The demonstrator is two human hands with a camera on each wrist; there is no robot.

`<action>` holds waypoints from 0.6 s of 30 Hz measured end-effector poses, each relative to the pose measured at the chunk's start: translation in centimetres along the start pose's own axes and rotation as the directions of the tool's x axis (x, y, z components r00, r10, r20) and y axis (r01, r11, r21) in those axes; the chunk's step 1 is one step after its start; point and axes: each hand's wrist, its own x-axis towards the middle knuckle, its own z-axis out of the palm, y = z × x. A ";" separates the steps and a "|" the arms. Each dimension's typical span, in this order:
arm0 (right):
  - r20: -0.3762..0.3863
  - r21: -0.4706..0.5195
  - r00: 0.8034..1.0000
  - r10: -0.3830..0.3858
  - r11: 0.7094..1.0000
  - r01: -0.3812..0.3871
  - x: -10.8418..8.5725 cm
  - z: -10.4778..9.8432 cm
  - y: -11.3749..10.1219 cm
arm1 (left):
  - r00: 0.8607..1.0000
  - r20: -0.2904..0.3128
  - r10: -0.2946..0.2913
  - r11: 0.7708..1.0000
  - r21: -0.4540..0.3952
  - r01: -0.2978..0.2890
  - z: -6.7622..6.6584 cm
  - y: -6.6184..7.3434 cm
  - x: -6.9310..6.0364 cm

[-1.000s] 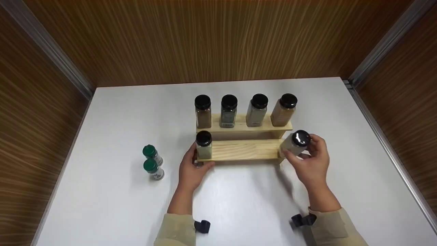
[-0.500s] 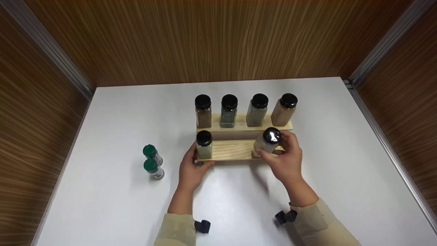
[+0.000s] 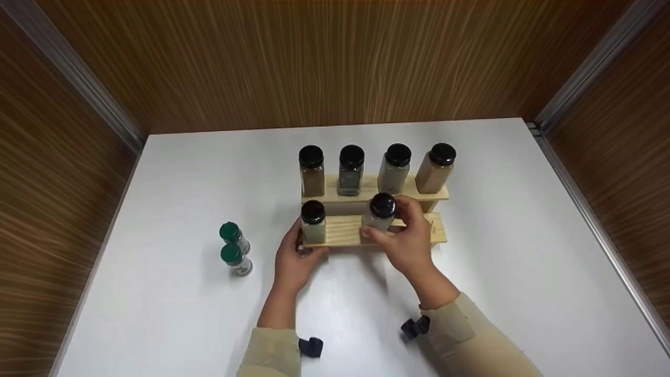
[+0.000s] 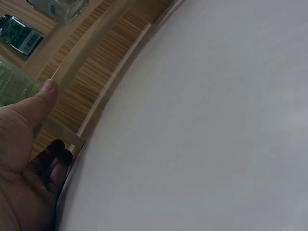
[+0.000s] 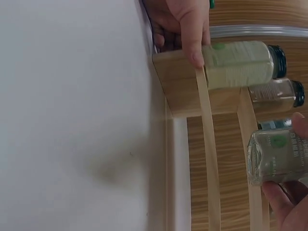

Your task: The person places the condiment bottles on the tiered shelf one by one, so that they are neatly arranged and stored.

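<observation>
My right hand (image 3: 411, 243) pinches a clear spice jar (image 3: 376, 222) with a black lid between thumb and fingers. It is over the middle of the lower shelf; in the right wrist view the jar's base (image 5: 255, 159) is apart from the shelf board. My left hand (image 3: 292, 266) grips the left end of the two-tier wooden spice rack (image 3: 343, 230), thumb on the front edge of the lower shelf. Right above that thumb, a jar of pale green contents (image 3: 314, 233) stands at the lower shelf's left end.
Along the upper shelf stand several black-lidded jars, from a brown one (image 3: 313, 182) at left to an orange-brown one (image 3: 434, 175) at right. Two small green-capped bottles (image 3: 234, 251) stand on the white table (image 3: 178, 303) at left. Wood-grain panels (image 3: 335, 63) enclose the back and sides.
My right hand has carried the jar leftward, from the lower shelf's right end to about its middle. The left hand and the rack have stayed put.
</observation>
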 end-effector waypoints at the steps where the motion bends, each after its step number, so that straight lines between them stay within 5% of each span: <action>1: 0.006 0.000 1.000 0.002 1.000 -0.002 0.0 0.3 0.0 | 1.000 0.000 0.000 1.000 0.001 0.000 0.0 0.0 0.0; 10: 0.068 0.055 0.997 0.043 0.997 -0.047 0.0 2.7 0.1 | 1.000 -0.011 0.018 0.999 -0.026 -0.018 0.1 -0.1 -0.1; 18: 0.089 0.006 0.992 0.089 0.996 -0.090 -0.3 3.8 0.3 | 0.999 -0.013 0.033 0.999 -0.013 -0.033 0.3 0.1 -0.2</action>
